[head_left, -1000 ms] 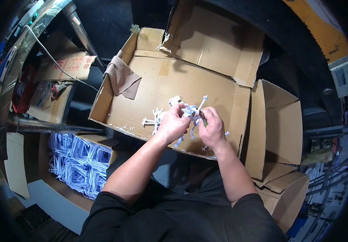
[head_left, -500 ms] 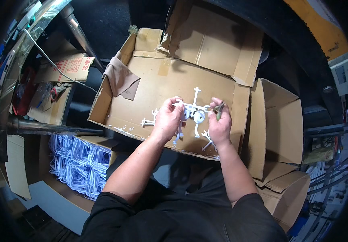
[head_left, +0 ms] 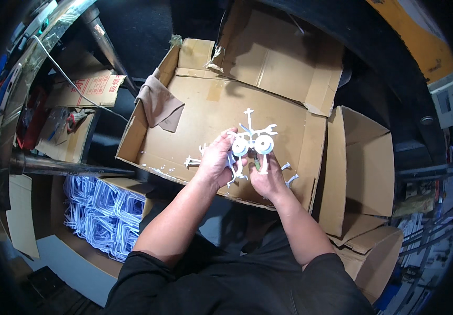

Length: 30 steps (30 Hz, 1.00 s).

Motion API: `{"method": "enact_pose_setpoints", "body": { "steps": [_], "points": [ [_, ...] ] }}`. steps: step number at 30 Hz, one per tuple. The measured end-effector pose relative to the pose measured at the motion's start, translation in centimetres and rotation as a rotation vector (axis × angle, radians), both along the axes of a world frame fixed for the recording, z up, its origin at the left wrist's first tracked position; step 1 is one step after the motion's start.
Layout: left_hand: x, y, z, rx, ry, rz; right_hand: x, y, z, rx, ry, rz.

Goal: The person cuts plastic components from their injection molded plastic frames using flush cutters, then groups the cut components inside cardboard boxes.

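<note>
A dim, cluttered workspace surrounds a shallow cardboard box [head_left: 205, 118], whose bare floor serves as the working surface. At far left, below the box's left corner, a carton [head_left: 79, 245] holds bundles of thin white loops [head_left: 105, 210]. A brown cloth [head_left: 161, 105] drapes over the box's left edge, partly onto its floor. Along the near edge, toward the left corner, lie small white crumbs [head_left: 163, 169]; next to them, just left of the wrist, are slender white pieces [head_left: 192, 161]. The left hand [head_left: 217, 160] grips the left side of a branched white part [head_left: 262, 144], which bears two round discs and several thin arms. The part is held above the near edge's middle stretch, one arm directed toward the far edge. The right hand [head_left: 266, 181], fingers curled, is closed around a green-handled tool [head_left: 258, 164], largely hidden beneath the right-hand disc; whether these fingers also press on the part cannot be told. Farther right, near the near right corner, lie curved white pieces [head_left: 291, 181]. Beyond the right edge stands an open carton [head_left: 366, 168].

The step in hand is judged to be positioning the part for the tool; the next move would call for a steady left grip and clear sight of the tool's tip.
</note>
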State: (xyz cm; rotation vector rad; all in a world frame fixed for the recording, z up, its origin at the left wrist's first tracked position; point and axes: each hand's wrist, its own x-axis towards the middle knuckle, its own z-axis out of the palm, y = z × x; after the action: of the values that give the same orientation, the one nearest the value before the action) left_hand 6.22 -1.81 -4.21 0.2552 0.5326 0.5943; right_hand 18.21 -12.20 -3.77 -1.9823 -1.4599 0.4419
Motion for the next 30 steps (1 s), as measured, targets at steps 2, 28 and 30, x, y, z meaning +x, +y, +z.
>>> {"method": "enact_pose_setpoints", "body": {
  "steps": [2,28,30],
  "points": [
    [0.0,-0.1,-0.6,0.011,-0.032,-0.016,-0.1,0.2,-0.1,0.082,-0.059,0.037],
    [-0.5,0.6,0.4,0.039,0.132,0.085,0.5,0.2,2.1,-0.206,0.030,0.037],
    [-0.8,1.5,-0.5,0.117,0.112,0.126,1.5,0.4,1.3,-0.424,0.053,-0.172]
  ]
}}
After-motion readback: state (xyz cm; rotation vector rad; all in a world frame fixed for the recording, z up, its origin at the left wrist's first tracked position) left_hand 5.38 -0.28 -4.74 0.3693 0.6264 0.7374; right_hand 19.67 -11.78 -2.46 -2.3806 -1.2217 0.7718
